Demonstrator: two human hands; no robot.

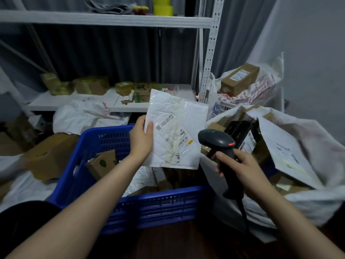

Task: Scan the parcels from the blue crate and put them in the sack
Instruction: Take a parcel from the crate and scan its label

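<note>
My left hand point(141, 138) grips the left edge of a white padded mailer point(176, 128) and holds it upright above the blue crate point(153, 206), its label facing me. A black handheld scanner point(222, 146) is gripped by my right hand point(240, 167) just right of the mailer, head pointing at the label, a red light on its top. In the crate lie a small cardboard box point(101, 163) and other parcels. The white sack point(313, 200) stands open at the right, with several boxes and a flat white parcel point(283, 146) inside.
A white metal shelf point(112, 19) stands behind the crate, with small boxes on its lower board. Another sack with a brown box point(239, 79) sits at the back right. Cardboard boxes point(50, 156) and white bags lie on the floor at the left.
</note>
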